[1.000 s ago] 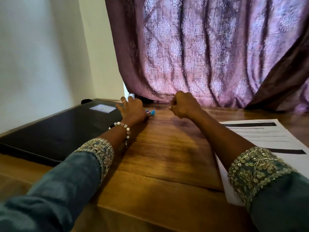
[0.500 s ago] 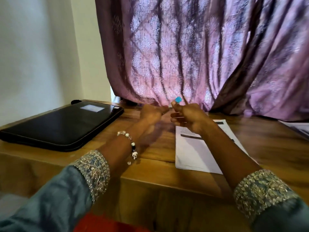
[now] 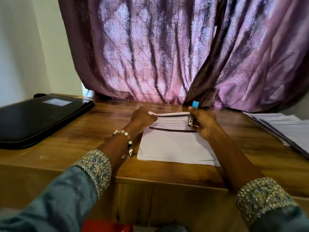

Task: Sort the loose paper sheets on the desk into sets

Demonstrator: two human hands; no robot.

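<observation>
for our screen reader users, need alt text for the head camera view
A person's left hand lifts the far left corner of a white printed paper set on a brown wooden desk, while the right hand holds a small metal stapler with a blue tip at its far right corner. A closed black laptop lies left, a loose paper stack right, before a purple patterned curtain.

purple patterned curtain, black folder

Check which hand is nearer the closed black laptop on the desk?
Left. The left hand pinches the far left corner of the paper set, on the side toward the laptop. The right hand, gripping a blue-capped stapler, sits beyond the sheets' right edge.
</observation>
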